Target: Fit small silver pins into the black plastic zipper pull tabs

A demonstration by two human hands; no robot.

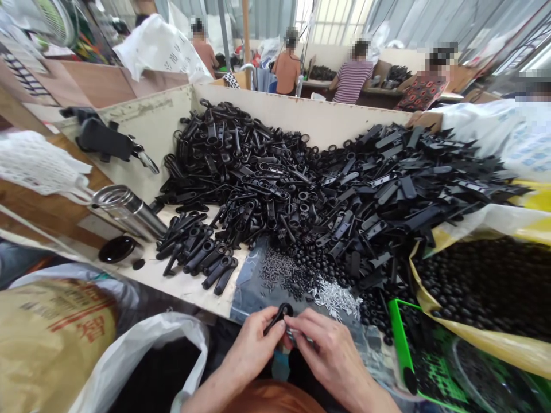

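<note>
Left hand (252, 345) holds a light, stiff black plastic lever (275, 319) narrowly by its stem; grip of right hand (327, 357) at its loop unclear.

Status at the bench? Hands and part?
Left hand gripping black plastic part. Right hand at its end. Small metal pins lying just beyond.

A: Main heap of plastic parts (275, 189), what's around it?
B: L of heap: steel flask (129, 213), lying on its side. In front: small pile of handles (196, 246), loose beads (301, 269). Front R: open sack of beads (486, 287).
A: Behind?
B: Board wall (267, 112), then co-workers (350, 74) at benches (379, 97).
</note>
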